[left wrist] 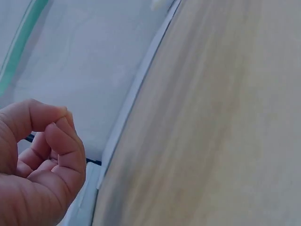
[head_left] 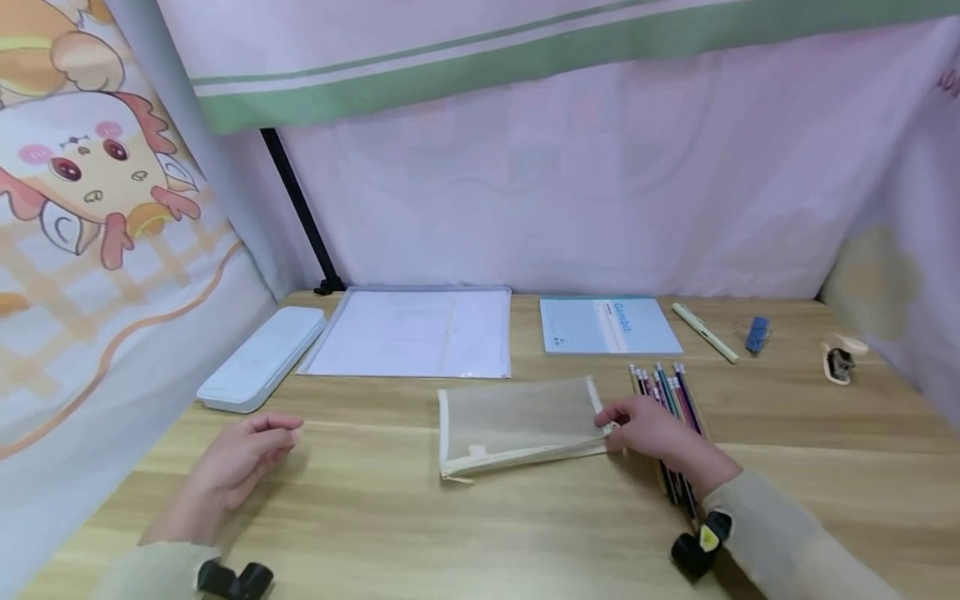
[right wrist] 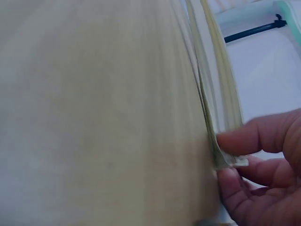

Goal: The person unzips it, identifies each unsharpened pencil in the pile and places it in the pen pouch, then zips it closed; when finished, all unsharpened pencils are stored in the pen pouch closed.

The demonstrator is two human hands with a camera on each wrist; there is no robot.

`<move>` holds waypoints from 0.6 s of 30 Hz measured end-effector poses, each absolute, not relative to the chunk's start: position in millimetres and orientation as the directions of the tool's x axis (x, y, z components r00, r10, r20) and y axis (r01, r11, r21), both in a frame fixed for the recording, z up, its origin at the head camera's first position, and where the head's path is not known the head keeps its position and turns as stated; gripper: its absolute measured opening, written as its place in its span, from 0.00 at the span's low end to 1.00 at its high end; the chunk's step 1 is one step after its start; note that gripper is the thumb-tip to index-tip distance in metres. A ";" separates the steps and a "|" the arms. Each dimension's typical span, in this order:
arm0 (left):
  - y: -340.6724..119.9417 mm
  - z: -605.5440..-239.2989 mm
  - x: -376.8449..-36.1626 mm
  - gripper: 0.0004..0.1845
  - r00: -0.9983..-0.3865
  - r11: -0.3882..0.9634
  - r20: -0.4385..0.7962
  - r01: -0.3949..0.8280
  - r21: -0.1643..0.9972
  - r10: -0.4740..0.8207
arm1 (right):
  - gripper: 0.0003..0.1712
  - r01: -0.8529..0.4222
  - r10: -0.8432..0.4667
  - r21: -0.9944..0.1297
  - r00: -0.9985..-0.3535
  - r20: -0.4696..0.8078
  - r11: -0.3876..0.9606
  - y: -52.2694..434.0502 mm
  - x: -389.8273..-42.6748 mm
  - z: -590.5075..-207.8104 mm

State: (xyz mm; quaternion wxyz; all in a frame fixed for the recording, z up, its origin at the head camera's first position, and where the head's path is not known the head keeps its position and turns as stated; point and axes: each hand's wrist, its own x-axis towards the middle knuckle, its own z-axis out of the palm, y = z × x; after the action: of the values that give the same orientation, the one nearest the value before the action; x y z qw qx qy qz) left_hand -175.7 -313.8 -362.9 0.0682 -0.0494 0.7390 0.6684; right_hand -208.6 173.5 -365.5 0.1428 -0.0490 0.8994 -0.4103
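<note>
A beige mesh zip pouch (head_left: 517, 425) lies flat in the middle of the wooden desk (head_left: 420, 525). My right hand (head_left: 651, 430) pinches its right end; the right wrist view shows the fingers (right wrist: 263, 141) and thumb closed on the pouch's edge (right wrist: 221, 150). Under and beside that hand lies a bundle of coloured pencils (head_left: 670, 396). My left hand (head_left: 240, 458) hovers over the desk at the left, fingers (left wrist: 61, 141) loosely curled, holding nothing.
A white pencil case (head_left: 262, 357) lies at the left by the curtain. Behind the pouch are a clear document folder (head_left: 416, 332) and a blue notebook (head_left: 606, 325). A pale green pen (head_left: 703, 332), blue clip (head_left: 757, 333) and small stapler (head_left: 840, 360) sit far right.
</note>
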 end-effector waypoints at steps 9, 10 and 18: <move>-258.5 -351.5 -201.3 0.08 -0.973 0.116 -0.143 -0.123 0.986 0.183 | 0.19 0.067 -0.175 -0.748 -0.955 -0.240 0.660 173.4 -208.1 -364.3; -247.0 -351.7 -205.7 0.07 -0.968 0.124 -0.134 -0.109 0.986 0.212 | 0.19 0.060 -0.178 -0.753 -0.957 -0.231 0.656 173.0 -207.7 -365.3; -154.5 -351.0 -230.7 0.09 -0.927 0.246 -0.117 -0.028 0.969 0.357 | 0.19 0.076 -0.144 -0.772 -0.966 -0.213 0.631 168.3 -206.1 -369.9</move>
State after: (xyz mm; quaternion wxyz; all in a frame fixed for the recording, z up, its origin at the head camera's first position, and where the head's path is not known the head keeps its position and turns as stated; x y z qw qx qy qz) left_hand -230.7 -154.5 -351.0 0.1590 0.1063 0.7732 0.6047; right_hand -206.1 168.3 -369.9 0.1281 -0.0193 0.8939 -0.4292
